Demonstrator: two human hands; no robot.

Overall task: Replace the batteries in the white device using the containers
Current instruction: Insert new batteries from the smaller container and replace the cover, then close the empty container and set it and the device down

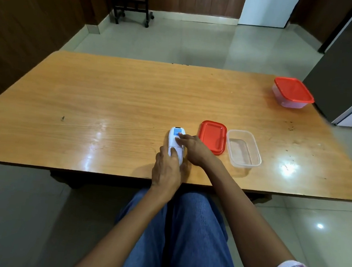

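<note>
- Illumination: even, moderately bright indoor light, apparently from overhead; no harsh contrast.
- Glare: white specular patches on the glossy wooden table [111,100], strongest left of centre and near its right front corner; a small bright spot on the tiled floor [320,225] at lower right.
- Shadows: soft and short, one beneath the hands at the table's near edge, one beside the clear open container [244,148].
- Dim zone: dark wall panelling at upper left shows little detail.
- Distortion: wide-angle bowing; table edges curve, periphery stretches.
- Sharpness: generally soft; edges slightly smeared.
</note>
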